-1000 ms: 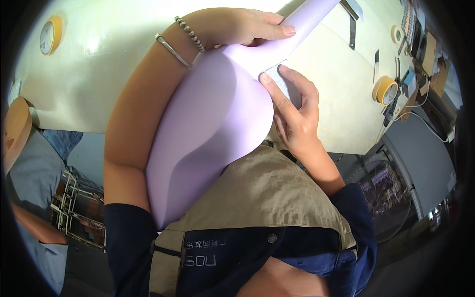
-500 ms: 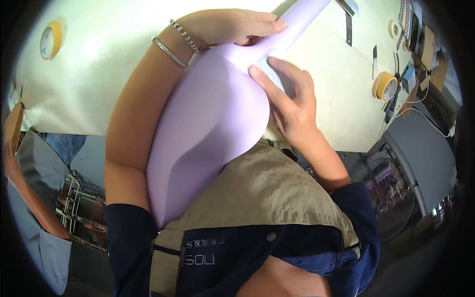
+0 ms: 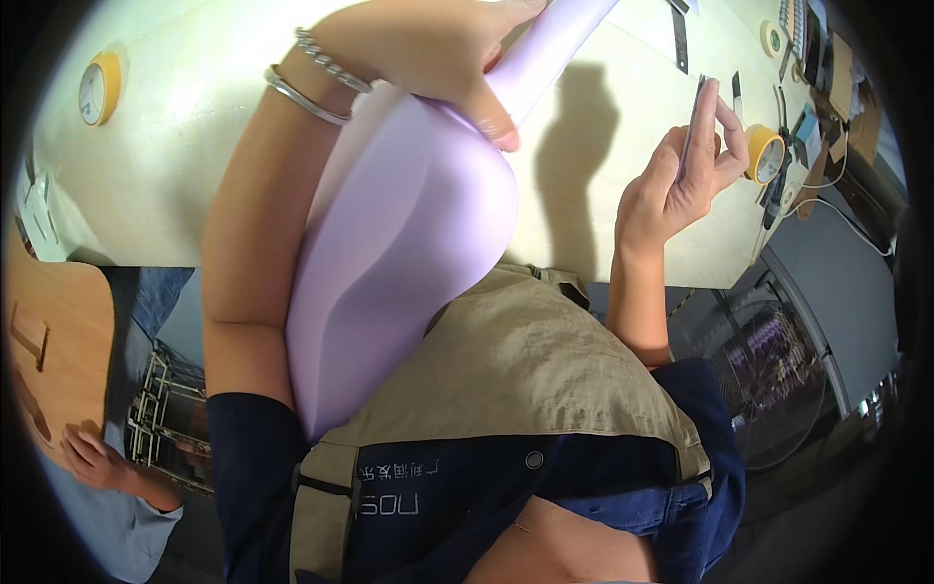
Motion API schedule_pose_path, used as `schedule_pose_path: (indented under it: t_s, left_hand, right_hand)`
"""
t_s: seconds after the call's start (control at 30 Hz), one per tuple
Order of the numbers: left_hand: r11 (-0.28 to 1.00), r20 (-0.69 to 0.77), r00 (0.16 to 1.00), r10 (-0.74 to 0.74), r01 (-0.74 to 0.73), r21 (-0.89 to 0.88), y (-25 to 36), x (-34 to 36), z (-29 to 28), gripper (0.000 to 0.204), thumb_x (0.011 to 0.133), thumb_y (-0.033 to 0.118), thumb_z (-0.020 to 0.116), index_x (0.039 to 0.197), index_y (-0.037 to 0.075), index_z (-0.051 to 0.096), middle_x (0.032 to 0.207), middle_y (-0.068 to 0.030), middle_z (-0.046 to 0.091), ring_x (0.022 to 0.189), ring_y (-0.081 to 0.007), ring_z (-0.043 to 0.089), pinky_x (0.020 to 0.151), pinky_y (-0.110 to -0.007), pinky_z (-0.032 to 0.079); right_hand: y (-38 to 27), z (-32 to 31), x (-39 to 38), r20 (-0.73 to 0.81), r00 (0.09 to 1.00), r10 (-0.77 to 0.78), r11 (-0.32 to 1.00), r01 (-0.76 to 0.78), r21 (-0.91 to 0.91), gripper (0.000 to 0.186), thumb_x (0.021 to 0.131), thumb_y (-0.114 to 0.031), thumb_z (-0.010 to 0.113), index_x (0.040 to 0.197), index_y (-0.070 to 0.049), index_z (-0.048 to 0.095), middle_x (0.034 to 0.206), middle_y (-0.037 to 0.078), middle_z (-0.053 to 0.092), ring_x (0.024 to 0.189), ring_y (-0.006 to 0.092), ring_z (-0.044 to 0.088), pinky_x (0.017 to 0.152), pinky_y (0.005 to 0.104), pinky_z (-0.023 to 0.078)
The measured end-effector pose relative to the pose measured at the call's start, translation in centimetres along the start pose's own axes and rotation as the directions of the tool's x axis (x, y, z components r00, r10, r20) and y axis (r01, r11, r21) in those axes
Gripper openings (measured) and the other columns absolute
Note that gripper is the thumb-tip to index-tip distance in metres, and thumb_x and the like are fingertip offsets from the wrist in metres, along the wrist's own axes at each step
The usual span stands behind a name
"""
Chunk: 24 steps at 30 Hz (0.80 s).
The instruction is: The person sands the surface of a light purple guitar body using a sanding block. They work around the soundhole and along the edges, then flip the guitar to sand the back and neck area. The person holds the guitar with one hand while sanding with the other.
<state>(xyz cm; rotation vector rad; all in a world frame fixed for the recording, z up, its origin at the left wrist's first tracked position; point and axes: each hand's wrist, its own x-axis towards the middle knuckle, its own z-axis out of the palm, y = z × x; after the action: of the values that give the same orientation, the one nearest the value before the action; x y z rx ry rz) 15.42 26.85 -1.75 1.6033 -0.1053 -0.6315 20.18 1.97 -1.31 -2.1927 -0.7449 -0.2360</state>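
A smooth lilac instrument-shaped body [image 3: 409, 263] with a long neck rests against my chest and left arm, its neck pointing up over the white table [image 3: 175, 156]. My left hand [image 3: 438, 58], with two bracelets on the wrist, is closed over the neck where it meets the body. My right hand [image 3: 681, 185] is raised to the right, apart from the lilac body. It pinches a thin, flat dark piece [image 3: 697, 112] upright between fingers and thumb. What the piece is cannot be made out.
A yellow-rimmed round dial [image 3: 97, 88] lies at the table's far left. A yellow tape roll [image 3: 766, 154] and small tools sit at the right edge. At lower left another person's hand [image 3: 92, 457] holds a wooden instrument body [image 3: 49, 331] beside a wire rack [image 3: 165, 419].
My right hand has left the lilac body and swung out to the right, now holding the thin flat piece up. My left hand has slid down over the neck joint.
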Motion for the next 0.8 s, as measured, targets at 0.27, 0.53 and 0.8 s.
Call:
schedule_pose_path:
  t_s: [0.27, 0.53, 0.8]
  left_hand:
    - [0.934, 0.132, 0.991, -0.032, -0.017, 0.356, 0.3, 0.4, -1.7, 0.109, 0.08, 0.032, 0.079, 0.149, -0.013, 0.008, 0.068, -0.0134, 0.055, 0.057, -0.0182, 0.049, 0.053, -0.028, 0.042]
    - [0.969, 0.076, 0.988, 0.132, -0.145, 0.198, -0.9, 0.1, -0.6, 0.117, 0.074, 0.027, 0.084, 0.149, -0.013, 0.004, 0.066, -0.0103, 0.049, 0.059, -0.0171, 0.047, 0.055, -0.025, 0.041]
    - [0.979, 0.166, 0.977, 0.133, -0.156, 0.133, -0.1, 0.1, -2.0, 0.116, 0.075, 0.022, 0.083, 0.149, -0.014, 0.002, 0.065, -0.0112, 0.051, 0.055, -0.0154, 0.045, 0.052, -0.025, 0.04]
  right_hand:
    - [-1.9, -0.5, -2.5, 0.237, 0.97, 0.059, 0.993, -0.082, 0.086, 0.043, 0.086, -0.012, 0.069, 0.128, -0.006, 0.065, 0.12, 0.012, 0.04, 0.097, 0.0192, 0.044, 0.079, 0.0282, 0.041]
    - [-2.9, 0.7, -4.5, 0.346, 0.928, -0.142, 0.968, 0.056, 0.245, 0.041, 0.077, -0.001, 0.075, 0.118, -0.009, 0.072, 0.121, 0.013, 0.039, 0.108, 0.0236, 0.049, 0.087, 0.0305, 0.052]
    - [-2.5, 0.0, -3.9, 0.256, 0.962, -0.097, 0.981, 0.049, 0.188, 0.039, 0.078, -0.001, 0.074, 0.116, -0.007, 0.072, 0.122, 0.014, 0.038, 0.107, 0.0241, 0.052, 0.088, 0.0314, 0.052]
